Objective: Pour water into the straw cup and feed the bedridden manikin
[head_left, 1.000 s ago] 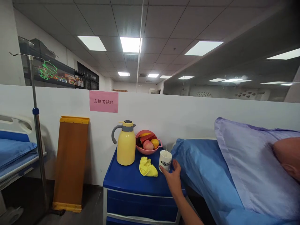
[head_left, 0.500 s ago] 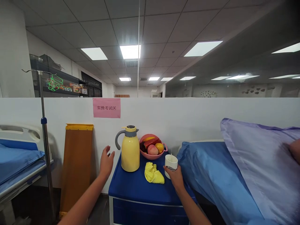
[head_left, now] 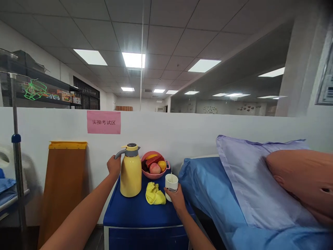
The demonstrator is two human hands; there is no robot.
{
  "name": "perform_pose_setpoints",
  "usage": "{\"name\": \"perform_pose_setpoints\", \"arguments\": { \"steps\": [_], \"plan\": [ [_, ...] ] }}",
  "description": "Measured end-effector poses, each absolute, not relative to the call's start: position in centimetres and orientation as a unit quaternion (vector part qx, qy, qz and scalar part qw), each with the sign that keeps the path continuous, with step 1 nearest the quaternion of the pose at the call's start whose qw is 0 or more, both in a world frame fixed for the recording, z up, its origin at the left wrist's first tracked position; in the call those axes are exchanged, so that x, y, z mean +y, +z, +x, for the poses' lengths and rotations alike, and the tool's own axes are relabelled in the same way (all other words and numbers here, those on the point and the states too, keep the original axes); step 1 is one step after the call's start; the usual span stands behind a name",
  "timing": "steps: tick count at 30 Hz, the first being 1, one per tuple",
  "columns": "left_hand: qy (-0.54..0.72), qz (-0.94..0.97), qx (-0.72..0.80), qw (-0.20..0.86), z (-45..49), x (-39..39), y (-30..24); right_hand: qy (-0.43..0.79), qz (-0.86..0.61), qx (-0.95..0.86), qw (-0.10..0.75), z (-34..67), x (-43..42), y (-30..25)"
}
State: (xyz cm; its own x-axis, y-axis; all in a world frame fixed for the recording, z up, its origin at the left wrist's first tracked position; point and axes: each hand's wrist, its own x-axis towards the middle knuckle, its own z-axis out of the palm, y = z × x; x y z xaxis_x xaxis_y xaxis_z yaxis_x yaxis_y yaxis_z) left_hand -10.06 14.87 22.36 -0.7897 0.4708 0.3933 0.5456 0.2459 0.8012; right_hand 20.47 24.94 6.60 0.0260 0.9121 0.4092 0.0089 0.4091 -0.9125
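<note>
My left hand (head_left: 113,166) is closed around the grey handle of a yellow thermos jug (head_left: 130,177), which stands upright on the blue bedside cabinet (head_left: 130,215). With my right hand (head_left: 177,198) I grip a white cup (head_left: 171,183) with dark stripes, at the cabinet's right side; a thin stick or handle shows at its rim. A crumpled yellow cloth (head_left: 155,194) lies between jug and cup. Behind them sits a pink basket (head_left: 153,176) of fruit, with a peach (head_left: 155,168) and an orange (head_left: 162,165) in front.
To the right is a bed with blue bedding (head_left: 208,187), a lilac pillow (head_left: 239,180) and a manikin's head (head_left: 299,177). A brown board (head_left: 63,187) leans on the white partition (head_left: 182,133). A metal drip stand (head_left: 19,180) rises at the left.
My left hand, open and apart from the jug before, has closed on its handle. My right hand still grips the cup. The view has turned right, bringing the manikin's head into sight.
</note>
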Motion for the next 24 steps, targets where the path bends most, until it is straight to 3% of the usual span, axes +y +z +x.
{"name": "perform_pose_setpoints", "arguments": {
  "steps": [7, 24],
  "plan": [
    [-0.456, -0.355, -0.811, 0.091, -7.6, 12.8, 25.5, 0.401, -0.348, -0.607, 0.591, 19.3, 21.2, 8.7],
    [-0.137, -0.612, -0.737, 0.253, 2.0, 4.5, 35.5, 0.448, -0.270, -0.619, 0.586, 18.2, 10.7, 12.5]
  ]
}}
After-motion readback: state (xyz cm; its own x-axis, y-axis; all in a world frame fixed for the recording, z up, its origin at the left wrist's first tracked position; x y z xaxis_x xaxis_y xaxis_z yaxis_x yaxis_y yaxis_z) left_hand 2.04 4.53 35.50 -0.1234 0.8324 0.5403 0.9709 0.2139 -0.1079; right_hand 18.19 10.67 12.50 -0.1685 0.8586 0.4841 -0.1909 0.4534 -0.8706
